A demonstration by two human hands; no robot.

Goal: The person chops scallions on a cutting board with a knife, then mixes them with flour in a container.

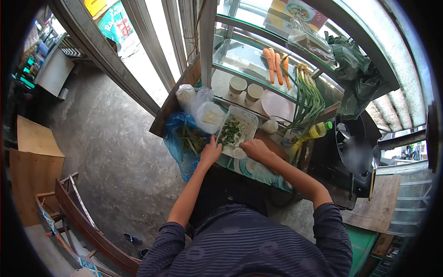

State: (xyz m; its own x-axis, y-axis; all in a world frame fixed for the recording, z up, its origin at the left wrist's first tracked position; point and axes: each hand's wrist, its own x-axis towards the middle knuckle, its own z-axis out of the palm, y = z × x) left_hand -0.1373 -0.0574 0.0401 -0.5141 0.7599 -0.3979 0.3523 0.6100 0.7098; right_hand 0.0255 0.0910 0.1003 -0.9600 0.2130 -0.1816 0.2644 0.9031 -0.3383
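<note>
A clear plastic container (253, 121) stands on the counter in front of me, with chopped green leaves (230, 132) and pale bits inside. My left hand (212, 150) is at its lower left corner, fingers closed against the rim. At the lower right corner my right hand (256, 150) is curled, touching or nearly touching the rim; what it grips is hidden. A whitish lump (239, 153) shows at the container's near end, between the hands. Left of the container lie a blue plastic bag (174, 125) with green stalks and a clear bag (210, 115) holding something pale.
Two paper cups (254, 93), a pinkish plate (278, 104) and a white bulb-like item (270, 125) sit behind. Carrots (278, 68) and spring onions (308, 94) lie on the glass case. A bottle with a green cap (318, 130) and a wok (355, 150) are at right.
</note>
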